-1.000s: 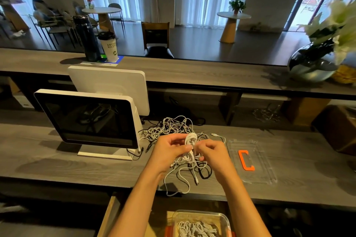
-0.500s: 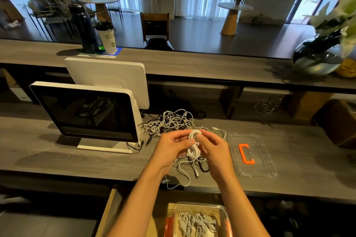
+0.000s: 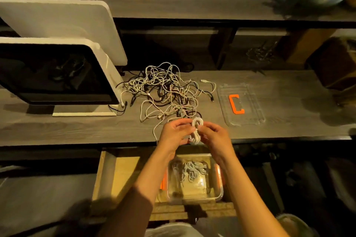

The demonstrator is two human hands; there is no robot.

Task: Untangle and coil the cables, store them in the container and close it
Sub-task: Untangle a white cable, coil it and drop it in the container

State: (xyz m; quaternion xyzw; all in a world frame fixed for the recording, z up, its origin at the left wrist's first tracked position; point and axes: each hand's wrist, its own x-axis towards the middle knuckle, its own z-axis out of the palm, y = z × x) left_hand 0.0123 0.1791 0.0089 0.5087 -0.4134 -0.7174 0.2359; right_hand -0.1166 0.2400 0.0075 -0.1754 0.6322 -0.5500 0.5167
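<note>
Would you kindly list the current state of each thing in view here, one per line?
Coiled white cable: wound up, pinched between both hands.
Left hand: grips the coil.
Right hand: grips the coil.
Cable pile: tangled on the desk.
Container: open, coiled cables inside.
Lid: off, lying on the desk.

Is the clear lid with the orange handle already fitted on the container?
No, the clear lid lies on the counter, apart from the open container below.
</note>
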